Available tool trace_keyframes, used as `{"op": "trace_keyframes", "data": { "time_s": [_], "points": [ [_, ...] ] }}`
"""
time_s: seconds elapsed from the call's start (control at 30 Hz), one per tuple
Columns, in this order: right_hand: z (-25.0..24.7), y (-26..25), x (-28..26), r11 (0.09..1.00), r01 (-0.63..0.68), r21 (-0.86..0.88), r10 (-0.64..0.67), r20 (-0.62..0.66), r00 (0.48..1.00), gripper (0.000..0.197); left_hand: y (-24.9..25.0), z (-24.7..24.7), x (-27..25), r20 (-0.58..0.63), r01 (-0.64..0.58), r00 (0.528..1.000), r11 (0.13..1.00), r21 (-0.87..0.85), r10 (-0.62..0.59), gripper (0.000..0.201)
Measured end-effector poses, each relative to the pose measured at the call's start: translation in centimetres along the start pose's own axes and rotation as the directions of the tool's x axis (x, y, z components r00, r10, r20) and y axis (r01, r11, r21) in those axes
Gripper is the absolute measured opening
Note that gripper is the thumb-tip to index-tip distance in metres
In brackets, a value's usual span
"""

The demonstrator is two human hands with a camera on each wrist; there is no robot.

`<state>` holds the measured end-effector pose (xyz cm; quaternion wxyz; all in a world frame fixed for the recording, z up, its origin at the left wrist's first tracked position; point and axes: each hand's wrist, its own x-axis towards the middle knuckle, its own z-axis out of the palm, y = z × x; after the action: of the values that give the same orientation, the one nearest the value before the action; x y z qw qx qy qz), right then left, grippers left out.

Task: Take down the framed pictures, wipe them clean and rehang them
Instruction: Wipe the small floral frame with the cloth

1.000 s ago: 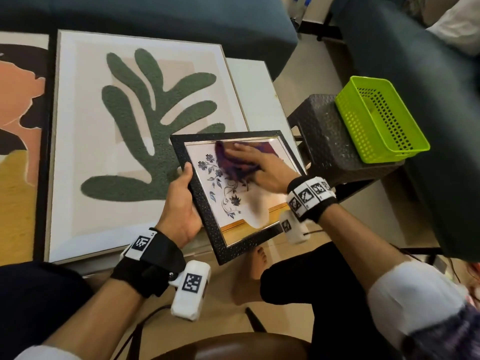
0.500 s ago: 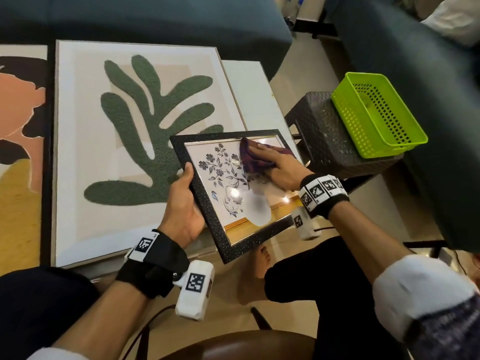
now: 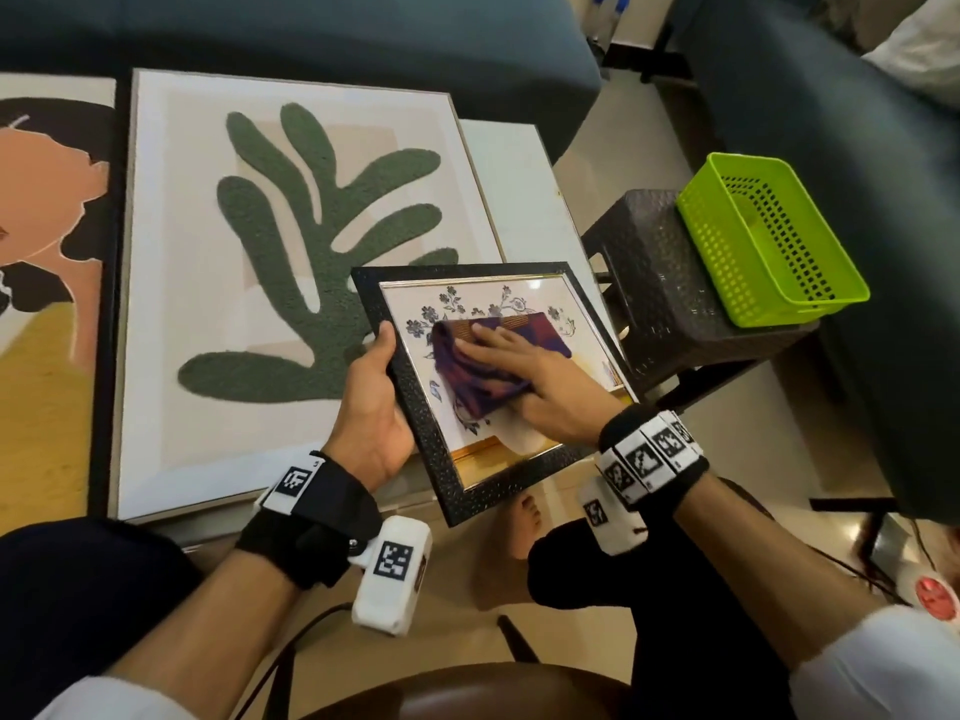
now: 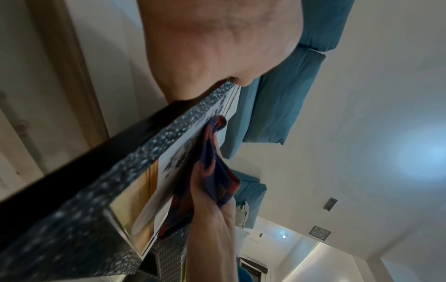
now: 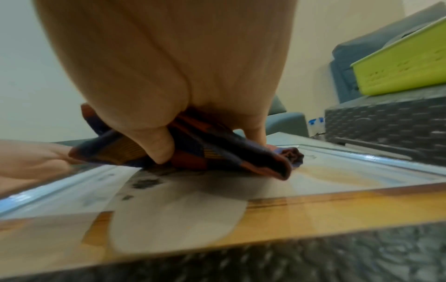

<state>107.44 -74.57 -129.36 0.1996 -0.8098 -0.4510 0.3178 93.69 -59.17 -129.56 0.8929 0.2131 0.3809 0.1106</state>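
Observation:
A small picture in a black textured frame (image 3: 497,486) with a floral print is held tilted above my lap, its far edge over the table. My left hand (image 3: 371,402) grips its left edge, thumb on the front border. My right hand (image 3: 535,376) lies flat with straight fingers on a folded purple and red cloth (image 3: 483,383), pressing it on the middle of the glass. In the right wrist view the cloth (image 5: 217,156) is flattened under the hand on the glass, near the frame's lower border (image 5: 313,257). In the left wrist view the frame (image 4: 144,158) runs edge-on.
A large leaf picture (image 3: 291,241) lies flat on the low table, with another picture (image 3: 47,252) to its left. A green basket (image 3: 769,236) sits on a dark woven stool (image 3: 660,283) at the right. Dark sofas stand behind and to the right.
My right hand has slid the cloth from the glass's upper right corner back to the middle left. The left hand keeps its grip on the frame's edge.

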Motion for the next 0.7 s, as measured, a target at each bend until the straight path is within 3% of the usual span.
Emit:
{"op": "trace_keyframes", "data": {
  "time_s": [0.07, 0.2, 0.4, 0.57, 0.7],
  "points": [
    [-0.2, 0.7, 0.0, 1.0, 0.006, -0.001, -0.006, -0.022, 1.0, 0.082, -0.1, -0.1, -0.1, 0.001, -0.001, 1.0, 1.0, 0.002, 0.001, 0.047],
    [-2.4, 3.1, 1.1, 0.979, -0.201, 0.032, 0.204, -0.158, 0.966, 0.075, 0.1, 0.1, -0.4, 0.014, -0.017, 1.0, 1.0, 0.026, 0.017, 0.043],
    [0.0, 0.1, -1.5, 1.0, 0.005, -0.01, -0.005, 0.022, 1.0, 0.082, 0.2, 0.1, -0.3, 0.013, -0.004, 1.0, 1.0, 0.019, 0.004, 0.045],
    [-1.8, 3.3, -0.6, 0.969, -0.246, 0.04, 0.249, -0.176, 0.952, 0.088, 0.2, 0.1, -0.5, 0.012, -0.017, 1.0, 0.999, 0.037, 0.017, 0.043],
    [0.3, 0.2, -2.0, 0.999, -0.047, -0.01, 0.047, 0.0, 0.999, 0.083, 0.2, 0.1, -0.2, 0.014, -0.013, 1.0, 1.0, 0.026, 0.012, 0.045]
  ]
}}
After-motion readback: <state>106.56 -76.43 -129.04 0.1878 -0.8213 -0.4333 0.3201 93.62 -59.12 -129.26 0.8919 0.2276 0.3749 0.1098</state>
